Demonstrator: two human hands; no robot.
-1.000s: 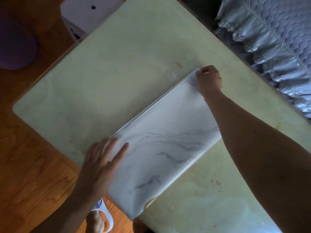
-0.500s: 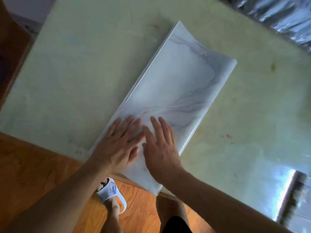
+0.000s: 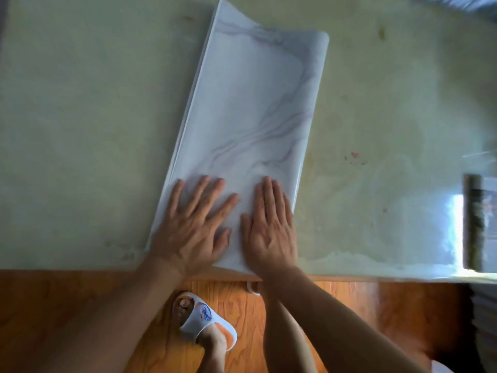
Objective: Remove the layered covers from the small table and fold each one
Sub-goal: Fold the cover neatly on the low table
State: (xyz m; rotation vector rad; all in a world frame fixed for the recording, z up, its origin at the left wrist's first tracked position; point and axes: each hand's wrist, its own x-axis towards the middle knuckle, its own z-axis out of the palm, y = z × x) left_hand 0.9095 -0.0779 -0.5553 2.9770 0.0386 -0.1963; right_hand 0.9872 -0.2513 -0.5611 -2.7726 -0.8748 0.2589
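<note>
Head view shows your left hand (image 3: 192, 224) and right hand (image 3: 270, 227) lying flat, palms down, side by side on the near end of the folded cover (image 3: 250, 114). Your fingers are straight and spread, pressing rather than grasping anything. The cover, white with grey marbling, lies folded into a long strip that runs away from you and tilts to the right; its far end curls up a little. It rests on the pale green surface (image 3: 80, 130), its near end at the edge. Below that edge you see the wooden floor (image 3: 403, 305) and your foot in a white slipper (image 3: 207, 321).
</note>
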